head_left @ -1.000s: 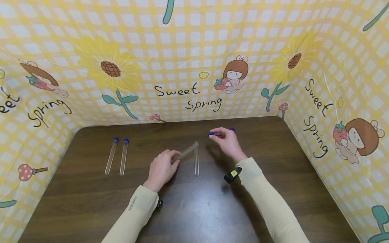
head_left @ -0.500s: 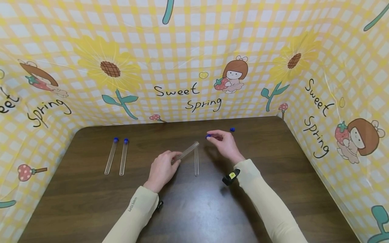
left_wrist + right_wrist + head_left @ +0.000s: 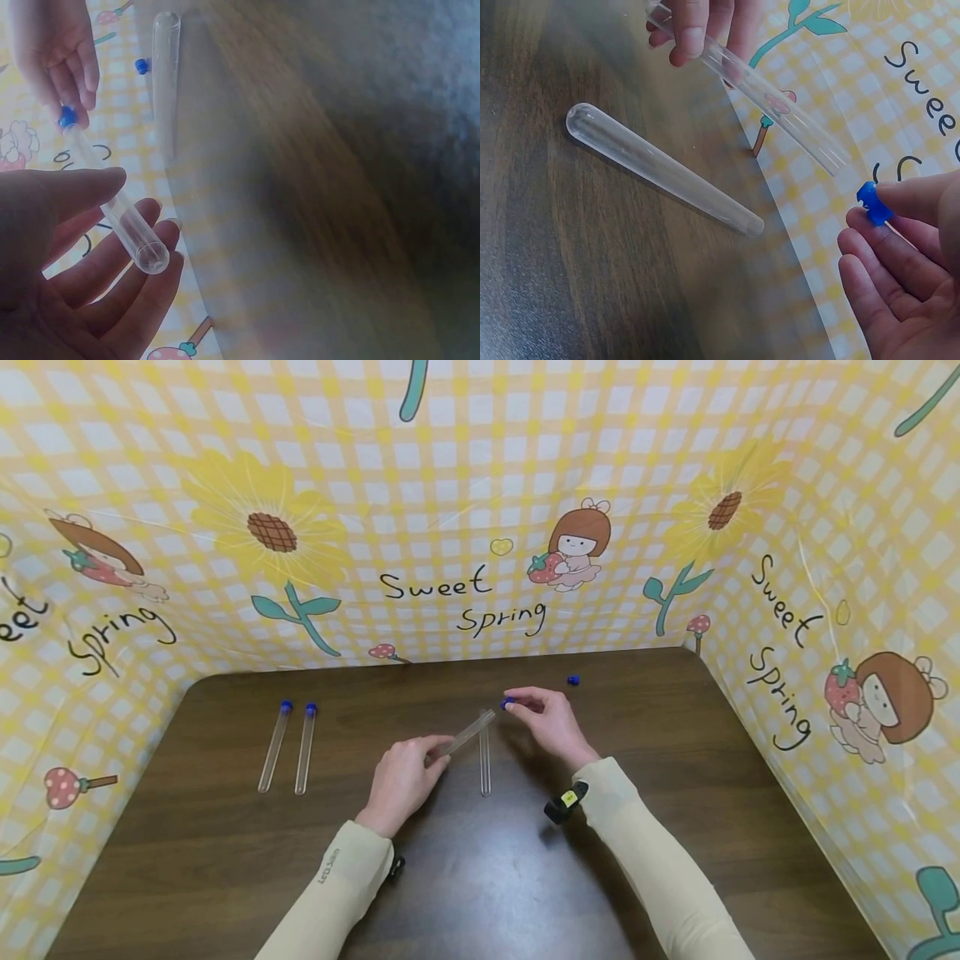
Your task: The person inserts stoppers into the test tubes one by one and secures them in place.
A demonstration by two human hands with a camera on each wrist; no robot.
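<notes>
Right fingers nearer tilted tube

From my head camera I read "Sweet" above "Spring" in black script at 12 o'clock, on the yellow checked cloth. Both words slant down the same cloth at 3 o'clock. At 9 o'clock it gives me "eet", cut off by the edge of view, and a whole "Spring". Small print on my left sleeve, at 7 o'clock, is too fine to read surely; so is the mark on the yellow tag at 5 o'clock. My right wrist camera catches "Swee" at 2 o'clock.
</notes>
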